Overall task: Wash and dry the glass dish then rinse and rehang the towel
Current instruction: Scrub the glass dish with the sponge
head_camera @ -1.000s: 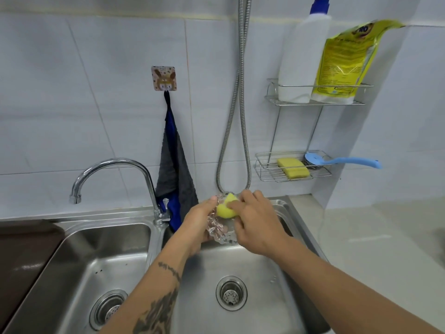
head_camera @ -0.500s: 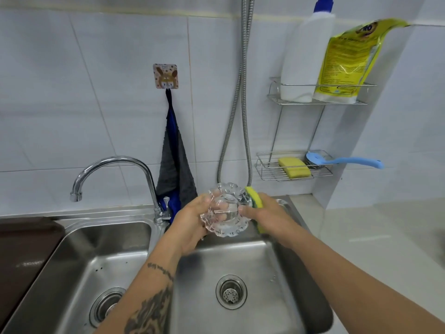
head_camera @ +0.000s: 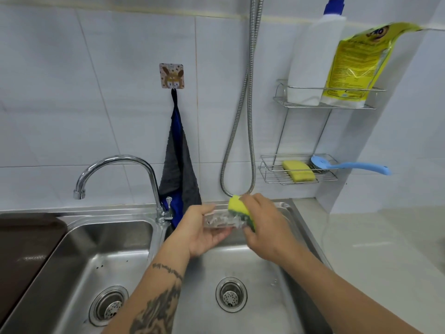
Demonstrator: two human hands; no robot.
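Head view: over the right basin of the stainless double sink (head_camera: pixel 284 208), near its back rim, the left hand (head_camera: pixel 204 233) cups the small clear glass dish (head_camera: pixel 222 220) from below, fingers curled closed around its near edge, the dish lying roughly flat as far as the blur lets me judge. The right hand (head_camera: pixel 267 227) is clamped on a yellow sponge with a green scouring face (head_camera: pixel 239 209), pressed against the dish's right rim. The step in hand looks like soaping and scrubbing, with rinsing, drying and the towel work still to come. To do it well, the dish should be turned bit by bit in the left palm so the sponge works round the whole fluted rim and into the hollow, with light pressure, since wet soapy glass slips easily; keeping it low over the basin limits the fall if it does. The tap (head_camera: pixel 115 162) shows no running water and points over the left basin. The grey and blue towel (head_camera: pixel 179 169) hangs from the wall hook (head_camera: pixel 172 75) behind the tap, untouched.
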